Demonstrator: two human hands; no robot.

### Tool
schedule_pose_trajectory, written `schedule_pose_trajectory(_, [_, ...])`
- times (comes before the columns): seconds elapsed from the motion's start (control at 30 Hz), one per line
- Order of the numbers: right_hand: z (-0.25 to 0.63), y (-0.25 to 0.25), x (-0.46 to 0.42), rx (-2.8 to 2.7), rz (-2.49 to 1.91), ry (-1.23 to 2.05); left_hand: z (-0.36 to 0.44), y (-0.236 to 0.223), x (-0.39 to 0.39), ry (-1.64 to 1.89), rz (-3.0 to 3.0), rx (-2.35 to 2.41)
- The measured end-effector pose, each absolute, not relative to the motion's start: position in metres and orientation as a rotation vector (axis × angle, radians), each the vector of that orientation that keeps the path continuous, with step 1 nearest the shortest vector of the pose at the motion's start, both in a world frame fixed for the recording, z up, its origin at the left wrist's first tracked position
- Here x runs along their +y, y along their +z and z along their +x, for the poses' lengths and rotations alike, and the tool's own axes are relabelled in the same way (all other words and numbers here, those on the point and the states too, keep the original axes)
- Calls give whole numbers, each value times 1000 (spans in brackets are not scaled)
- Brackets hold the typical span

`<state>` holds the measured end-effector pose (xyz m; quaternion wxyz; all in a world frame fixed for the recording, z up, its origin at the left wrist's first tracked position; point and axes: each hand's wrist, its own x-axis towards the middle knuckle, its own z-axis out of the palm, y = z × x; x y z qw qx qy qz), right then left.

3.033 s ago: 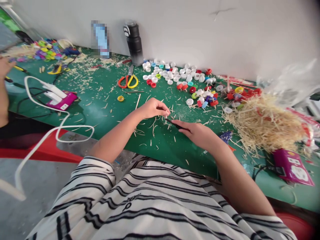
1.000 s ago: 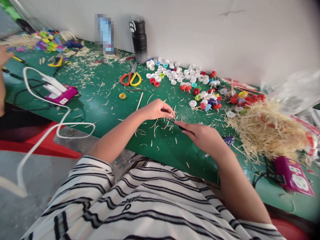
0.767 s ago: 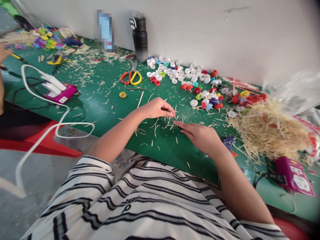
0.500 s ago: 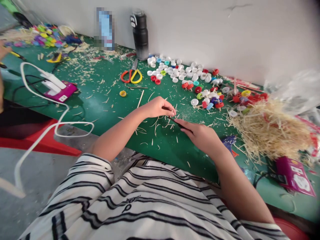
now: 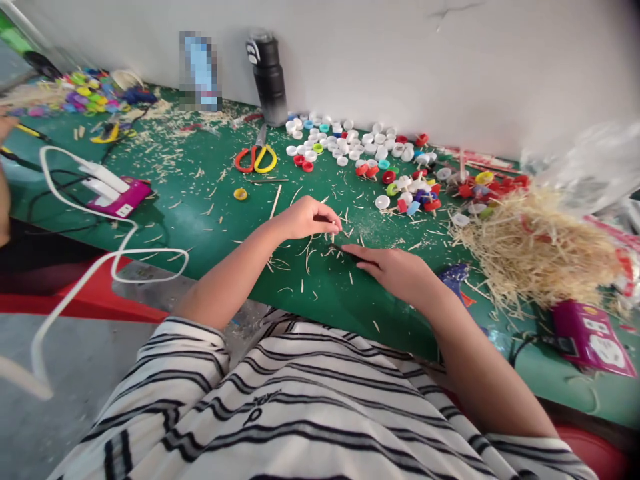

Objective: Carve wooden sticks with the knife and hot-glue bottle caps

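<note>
Over the green table, my left hand (image 5: 311,219) is closed in a pinch. A short pale wooden stick (image 5: 333,237) points down from its fingertips. To its right, my right hand (image 5: 395,267) grips a thin dark blade-like tool (image 5: 343,249), with the index finger stretched along its back. The tool's tip is just below the stick's lower end; whether they touch I cannot tell. Pale wood shavings (image 5: 306,257) lie under and around both hands. A longer pale strip (image 5: 275,201) rests beyond my left forearm.
Scissors (image 5: 256,159), a yellow cap (image 5: 241,194) and a black bottle (image 5: 267,80) stand or lie beyond my hands. White and coloured bottle caps (image 5: 370,141) spread behind. Right are a straw-like heap (image 5: 543,257) and a blue tool (image 5: 454,277). Left, a white cable (image 5: 120,252) loops near another person's hand (image 5: 6,125).
The tool's tip has moved slightly left and down, and the stick now shows below my left fingertips. The whole view has shifted a little.
</note>
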<state>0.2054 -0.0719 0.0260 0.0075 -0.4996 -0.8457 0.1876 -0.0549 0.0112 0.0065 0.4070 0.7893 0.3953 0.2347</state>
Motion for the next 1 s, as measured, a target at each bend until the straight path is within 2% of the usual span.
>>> schedule_pose_trajectory(0.17, [213,27,-68,-2713,-1515,584,-61,-2,18,584,1992,1078])
schedule_pose_trajectory(1.0, [206,33,-78,-2795,-1425,388,-56,9,13,670,1834,855])
